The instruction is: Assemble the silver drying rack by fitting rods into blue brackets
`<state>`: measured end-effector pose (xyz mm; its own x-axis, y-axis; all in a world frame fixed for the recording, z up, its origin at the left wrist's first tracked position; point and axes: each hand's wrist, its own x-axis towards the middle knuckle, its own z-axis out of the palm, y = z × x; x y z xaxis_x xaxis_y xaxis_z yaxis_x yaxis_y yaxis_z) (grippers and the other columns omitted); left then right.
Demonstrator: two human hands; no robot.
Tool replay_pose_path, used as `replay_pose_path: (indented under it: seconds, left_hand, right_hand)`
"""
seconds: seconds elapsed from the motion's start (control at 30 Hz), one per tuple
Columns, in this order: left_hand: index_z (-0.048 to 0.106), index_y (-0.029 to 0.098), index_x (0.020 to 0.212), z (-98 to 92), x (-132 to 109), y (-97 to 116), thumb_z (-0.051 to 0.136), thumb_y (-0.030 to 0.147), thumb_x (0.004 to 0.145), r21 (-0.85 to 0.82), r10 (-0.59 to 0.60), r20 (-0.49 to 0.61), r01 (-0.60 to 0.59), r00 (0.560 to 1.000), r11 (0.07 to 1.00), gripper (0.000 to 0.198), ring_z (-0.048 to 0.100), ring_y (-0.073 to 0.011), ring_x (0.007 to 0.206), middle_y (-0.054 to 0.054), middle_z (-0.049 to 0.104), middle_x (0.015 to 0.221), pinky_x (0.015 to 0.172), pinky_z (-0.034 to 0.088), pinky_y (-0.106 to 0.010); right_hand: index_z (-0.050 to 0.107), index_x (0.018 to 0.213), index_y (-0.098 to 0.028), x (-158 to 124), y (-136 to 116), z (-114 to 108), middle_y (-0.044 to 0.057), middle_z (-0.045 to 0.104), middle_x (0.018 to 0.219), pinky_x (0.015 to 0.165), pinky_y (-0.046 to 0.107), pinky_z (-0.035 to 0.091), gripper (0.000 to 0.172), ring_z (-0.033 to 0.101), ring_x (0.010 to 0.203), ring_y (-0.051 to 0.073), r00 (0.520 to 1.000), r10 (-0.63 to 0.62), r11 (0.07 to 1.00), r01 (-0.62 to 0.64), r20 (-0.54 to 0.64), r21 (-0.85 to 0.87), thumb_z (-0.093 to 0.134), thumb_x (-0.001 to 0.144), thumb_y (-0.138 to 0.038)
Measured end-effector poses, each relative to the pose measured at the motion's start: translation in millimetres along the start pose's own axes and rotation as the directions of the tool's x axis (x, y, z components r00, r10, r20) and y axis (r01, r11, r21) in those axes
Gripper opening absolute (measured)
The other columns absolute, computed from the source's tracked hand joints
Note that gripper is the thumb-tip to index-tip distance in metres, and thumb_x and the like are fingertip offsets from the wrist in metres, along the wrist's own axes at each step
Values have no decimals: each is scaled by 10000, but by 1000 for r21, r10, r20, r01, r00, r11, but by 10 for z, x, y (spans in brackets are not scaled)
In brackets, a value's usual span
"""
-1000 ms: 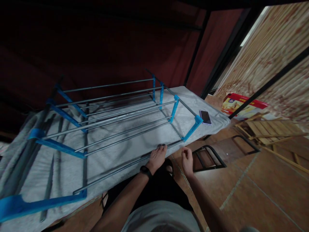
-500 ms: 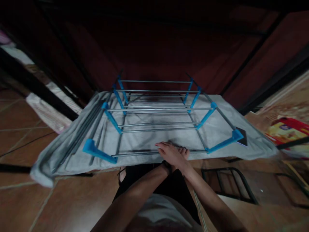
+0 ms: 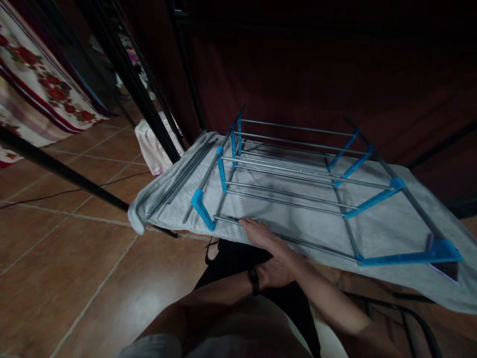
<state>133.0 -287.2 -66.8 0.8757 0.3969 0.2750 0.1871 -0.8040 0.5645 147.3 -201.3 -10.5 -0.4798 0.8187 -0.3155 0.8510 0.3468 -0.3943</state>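
A partly assembled rack (image 3: 298, 201) of grey metal rods with blue plastic joints stands on a grey cloth-covered surface. My right hand (image 3: 259, 233) is closed over the left part of its front rod (image 3: 316, 244). My left hand (image 3: 278, 272), with a dark band at the wrist, is nearer my body. It lies below my right forearm, which hides its fingers; I cannot see anything in it. Several loose grey rods (image 3: 181, 179) lie on the cloth to the left of the rack.
The grey cloth (image 3: 413, 199) covers the surface under the rack. A phone-like dark flat object (image 3: 445, 270) lies by the right front joint. Black metal bars (image 3: 74, 171) cross the left side. A cable (image 3: 74, 191) runs over the tiled floor (image 3: 100, 258).
The view has swung left, bringing a flowered cloth into sight. My left hand has come off the front rod and back toward my body. My right hand has slid left along the rod.
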Motion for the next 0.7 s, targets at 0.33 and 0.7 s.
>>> replay_pose_path:
  seconds: [0.33,0.7]
  left_hand:
    - [569,192,1169,-997,-1987,-696,516,359,917,-396,-682,-716,719,148,571,307,634,-223,944,-98,638,1090,809,536,-363]
    - [542,209,791,-1241,-1654,-1092,595,318,830,-332,-729,-611,736,308,590,128,602,-205,825,-37,620,858,782,497,-346]
  right_hand:
    - [457,1365,-206,-78,20,93,126,577,1327,978,338,416,560,568,1198,213,995,-94,992,92,17,90,317,862,-1]
    - [509,1288,-226,-100,-49,88,116,662,1175,876,352,456,347,645,1054,240,999,-23,999,24,-27,35,292,1037,-328]
